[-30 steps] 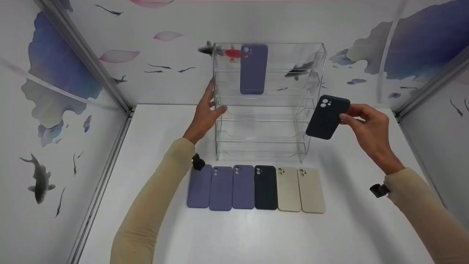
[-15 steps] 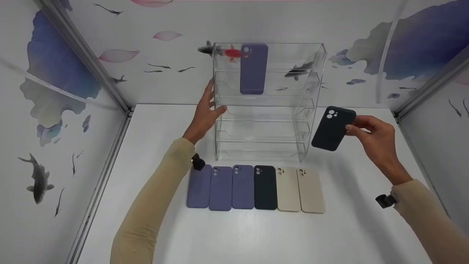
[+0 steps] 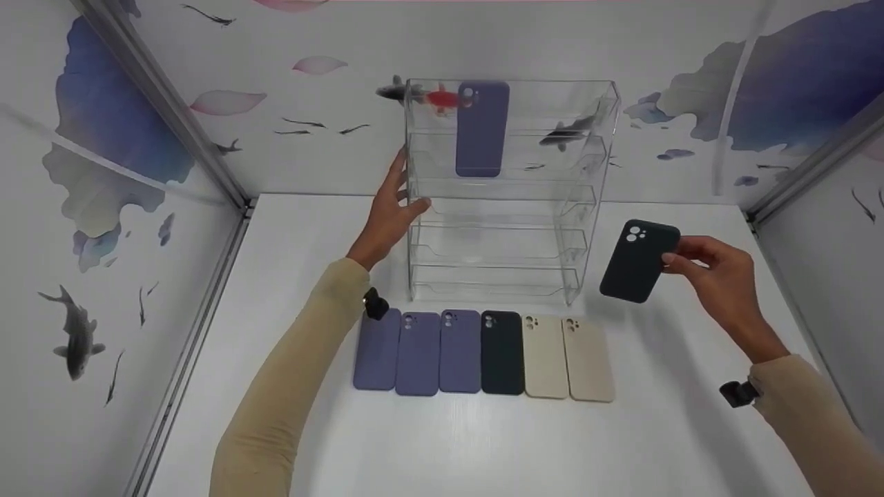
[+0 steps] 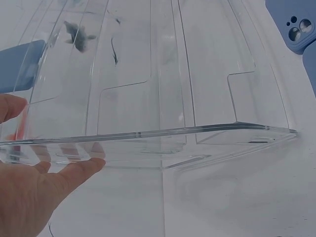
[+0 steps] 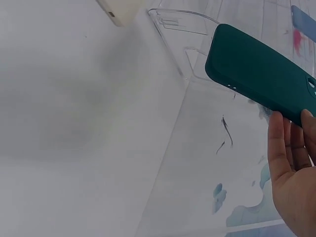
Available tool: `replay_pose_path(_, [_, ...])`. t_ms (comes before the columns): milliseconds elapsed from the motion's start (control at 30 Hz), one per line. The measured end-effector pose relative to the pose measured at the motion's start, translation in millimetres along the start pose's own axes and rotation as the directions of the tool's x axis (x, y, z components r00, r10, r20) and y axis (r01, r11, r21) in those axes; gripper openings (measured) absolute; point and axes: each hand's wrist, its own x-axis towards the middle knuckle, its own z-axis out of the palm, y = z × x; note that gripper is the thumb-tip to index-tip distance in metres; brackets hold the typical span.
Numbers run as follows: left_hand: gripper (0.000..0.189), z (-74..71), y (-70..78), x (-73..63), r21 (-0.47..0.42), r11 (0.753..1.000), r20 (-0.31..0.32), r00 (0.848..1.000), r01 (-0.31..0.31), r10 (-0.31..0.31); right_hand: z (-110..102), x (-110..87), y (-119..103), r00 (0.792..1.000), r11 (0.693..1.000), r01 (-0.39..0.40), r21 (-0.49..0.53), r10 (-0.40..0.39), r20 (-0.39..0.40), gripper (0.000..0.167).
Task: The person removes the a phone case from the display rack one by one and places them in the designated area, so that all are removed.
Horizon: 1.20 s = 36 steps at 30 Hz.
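Observation:
My right hand [image 3: 725, 279] pinches a dark green phone case [image 3: 641, 262] by its right edge, holding it up to the right of a clear acrylic display rack [image 3: 498, 269]. In the right wrist view, the thumb and fingers [image 5: 280, 143] meet at the case's edge. The left hand [image 3: 388, 221] grips the rack's left side panel, thumb in front and the other fingers behind it. In the left wrist view that panel's edge [image 4: 207, 130] runs between thumb and fingers. One purple phone case [image 3: 482, 131] stands in the rack's top tier, left of its middle.
Before the rack lies a row of phone cases: several purple ones [image 3: 418, 359], a dark green one [image 3: 502, 359] and two cream ones [image 3: 545, 362]. White tabletop [image 3: 442, 449] extends in front of the row. Printed walls [image 3: 311, 152] enclose the table's back and sides.
The right hand has moved down and a little to the right with the dark green phone case, away from the rack. The left hand stays on the rack's side.

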Motion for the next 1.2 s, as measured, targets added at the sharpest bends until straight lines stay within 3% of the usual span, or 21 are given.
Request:
replay_pose_path(567, [0.094,3.4,-0.6,0.8,-0.008,1.000,-0.015,1.000,-0.018,0.018,4,-16.1,31,0.997,0.998,-0.030,-0.048,0.033,0.074,0.027])
replay_pose_path(1200, [0.094,1.2,-1.4,2.1,0.029,1.000,-0.009,1.000,0.002,-0.002,9,-27.9,46,0.989,0.998,-0.038,-0.050,0.044,0.138,0.027])
